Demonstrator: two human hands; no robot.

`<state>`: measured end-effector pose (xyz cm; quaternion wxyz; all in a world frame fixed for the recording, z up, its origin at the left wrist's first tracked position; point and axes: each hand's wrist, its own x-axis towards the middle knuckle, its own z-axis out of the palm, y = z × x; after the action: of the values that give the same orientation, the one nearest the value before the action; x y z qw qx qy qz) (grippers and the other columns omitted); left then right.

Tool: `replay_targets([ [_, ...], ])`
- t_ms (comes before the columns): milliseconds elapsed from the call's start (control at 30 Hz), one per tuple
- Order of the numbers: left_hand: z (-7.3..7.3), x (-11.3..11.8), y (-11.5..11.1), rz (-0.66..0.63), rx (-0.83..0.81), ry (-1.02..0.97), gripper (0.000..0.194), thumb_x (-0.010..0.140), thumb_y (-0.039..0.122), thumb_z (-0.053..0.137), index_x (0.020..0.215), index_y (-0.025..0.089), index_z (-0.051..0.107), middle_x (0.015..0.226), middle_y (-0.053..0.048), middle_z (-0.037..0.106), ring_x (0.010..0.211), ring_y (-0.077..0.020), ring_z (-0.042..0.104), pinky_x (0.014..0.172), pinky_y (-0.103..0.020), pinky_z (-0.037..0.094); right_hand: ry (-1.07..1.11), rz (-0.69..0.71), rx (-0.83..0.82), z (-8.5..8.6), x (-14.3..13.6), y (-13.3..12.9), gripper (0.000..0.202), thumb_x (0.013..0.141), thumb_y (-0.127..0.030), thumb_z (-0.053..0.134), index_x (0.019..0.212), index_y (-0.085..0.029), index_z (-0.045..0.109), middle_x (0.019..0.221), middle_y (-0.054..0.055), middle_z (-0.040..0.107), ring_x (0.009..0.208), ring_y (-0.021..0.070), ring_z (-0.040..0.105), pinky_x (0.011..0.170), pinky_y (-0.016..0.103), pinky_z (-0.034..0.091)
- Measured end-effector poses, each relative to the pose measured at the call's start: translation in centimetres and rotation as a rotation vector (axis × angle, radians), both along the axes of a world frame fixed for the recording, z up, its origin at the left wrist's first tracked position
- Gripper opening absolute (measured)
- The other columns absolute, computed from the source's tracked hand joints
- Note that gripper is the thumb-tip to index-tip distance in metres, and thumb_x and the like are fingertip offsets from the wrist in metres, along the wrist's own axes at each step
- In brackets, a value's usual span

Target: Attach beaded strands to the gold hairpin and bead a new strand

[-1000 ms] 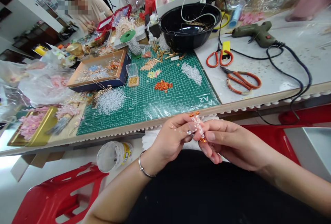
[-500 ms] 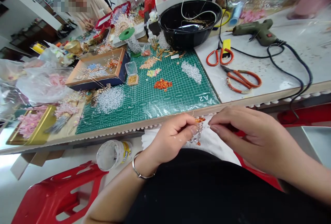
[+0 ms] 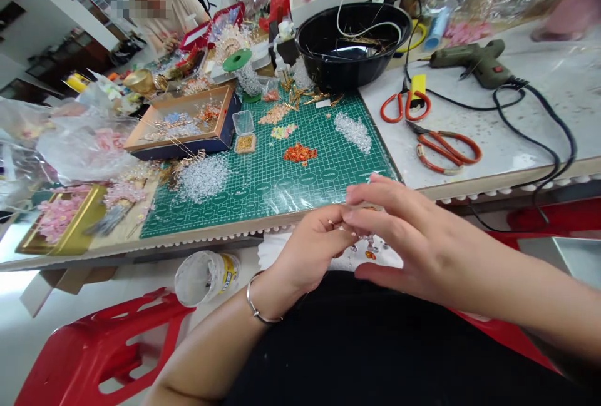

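Observation:
My left hand [image 3: 310, 246] is closed in a pinch on a beaded ornament [image 3: 370, 255] with orange and clear beads, just off the table's front edge. Its upper part is mostly covered by fingers. My right hand [image 3: 417, 237] reaches across it with fingers spread, the fingertips meeting the left thumb and forefinger. Whether the right fingers touch the beads is hidden. On the green cutting mat [image 3: 263, 190] beyond lie a heap of orange beads [image 3: 300, 154], clear beads [image 3: 353, 132] and a larger pile of pale beads [image 3: 203, 177].
Red-handled scissors [image 3: 448, 149], pliers with red handles [image 3: 404, 106] and a glue gun [image 3: 479, 63] lie at the right. A black basin [image 3: 352, 71] stands behind the mat, an open box [image 3: 183, 143] at left. A red stool [image 3: 75, 350] is below; another person [image 3: 181, 9] sits far left.
My right hand has moved left onto the left fingertips, and its pinched fingers have spread. The left hand keeps its pinch on the ornament. The view has shifted slightly.

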<state>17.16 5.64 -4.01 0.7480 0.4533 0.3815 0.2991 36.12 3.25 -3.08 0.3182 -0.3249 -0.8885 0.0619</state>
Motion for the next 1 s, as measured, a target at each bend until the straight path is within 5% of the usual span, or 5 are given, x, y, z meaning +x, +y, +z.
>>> replay_targets([
  [133,-0.1,0.0,-0.1,0.013,0.002,0.022,0.014,0.079,0.022,0.071,0.07,0.015,0.062,0.07,0.003,0.054,0.064,-0.0082,0.043,0.061,-0.022,0.035,0.056,0.013,-0.07,-0.9,-0.9,0.4,0.026,0.086,-0.014,0.061,0.111,-0.016,0.052,0.115,0.015,0.052,0.103,0.0258,0.058,0.081,0.039,0.056],
  [367,-0.2,-0.3,0.4,-0.008,0.062,0.046,0.02,0.081,0.033,0.074,0.073,0.017,0.067,0.08,-0.001,0.066,0.076,-0.013,0.059,0.07,-0.024,0.043,0.197,0.041,-0.428,-0.5,-0.4,0.3,0.026,0.084,-0.012,0.06,0.107,-0.023,0.054,0.122,0.009,0.05,0.109,0.0211,0.057,0.085,0.033,0.054],
  [667,0.0,-1.1,0.5,0.014,0.22,0.214,0.022,0.082,0.039,0.075,0.081,0.017,0.073,0.074,-0.001,0.066,0.071,-0.013,0.055,0.069,-0.027,0.043,0.402,-0.214,-0.32,-0.9,-0.6,0.4,0.008,0.092,-0.02,0.062,0.094,-0.026,0.065,0.097,0.004,0.062,0.09,0.0187,0.061,0.076,0.033,0.052],
  [833,-0.6,-1.3,0.6,0.03,0.064,0.025,0.021,0.078,0.039,0.079,0.079,0.018,0.074,0.081,-0.003,0.068,0.077,-0.0137,0.057,0.068,-0.026,0.044,0.493,-0.093,-0.478,-1.6,0.1,0.7,0.009,0.091,-0.021,0.064,0.096,-0.028,0.065,0.083,0.0,0.064,0.079,0.016,0.062,0.067,0.029,0.05],
  [1000,-0.1,-1.3,0.6,0.025,-0.039,0.002,0.021,0.073,0.035,0.083,0.072,0.017,0.073,0.072,0.0,0.064,0.066,-0.0095,0.053,0.063,-0.025,0.041,0.395,-0.063,-0.363,0.0,1.3,0.8,0.024,0.091,-0.024,0.063,0.114,-0.03,0.06,0.117,0.006,0.057,0.114,0.0236,0.055,0.092,0.037,0.052],
])
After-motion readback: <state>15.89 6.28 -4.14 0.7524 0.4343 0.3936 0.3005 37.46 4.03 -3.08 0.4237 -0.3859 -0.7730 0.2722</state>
